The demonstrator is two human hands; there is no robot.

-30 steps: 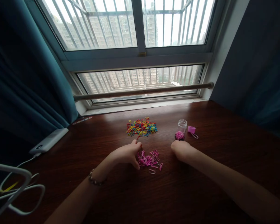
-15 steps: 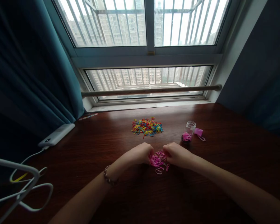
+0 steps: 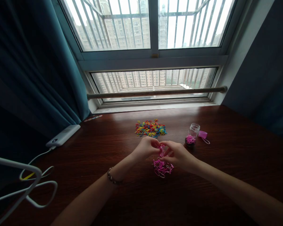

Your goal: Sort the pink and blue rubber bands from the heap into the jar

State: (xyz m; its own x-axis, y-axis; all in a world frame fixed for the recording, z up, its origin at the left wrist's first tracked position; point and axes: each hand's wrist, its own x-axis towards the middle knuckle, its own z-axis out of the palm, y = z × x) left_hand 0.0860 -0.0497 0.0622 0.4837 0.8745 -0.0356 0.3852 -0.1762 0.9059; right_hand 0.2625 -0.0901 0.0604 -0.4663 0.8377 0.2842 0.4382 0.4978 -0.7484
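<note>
My left hand (image 3: 145, 148) and my right hand (image 3: 176, 154) meet just above a small heap of pink rubber bands (image 3: 162, 167) on the dark wooden table (image 3: 122, 194). Both pinch a few pink bands (image 3: 161, 148) between their fingertips, lifted off the heap. A small clear jar (image 3: 192, 134) with pink bands in its bottom stands to the right of my right hand. Its pink lid (image 3: 202, 134) lies beside it. A pile of mixed coloured bands (image 3: 151, 128) lies further back.
A white power bank (image 3: 63, 135) with a cable (image 3: 35, 159) lies at the table's left. White wire loops (image 3: 23, 188) show at the lower left. A teal curtain (image 3: 30, 69) hangs on the left, and a window with a rail (image 3: 155, 93) is behind the table.
My right hand came left from the jar to the pink heap. Both hands then rose together, pinching a few pink bands above it. The camera has shifted a little.
</note>
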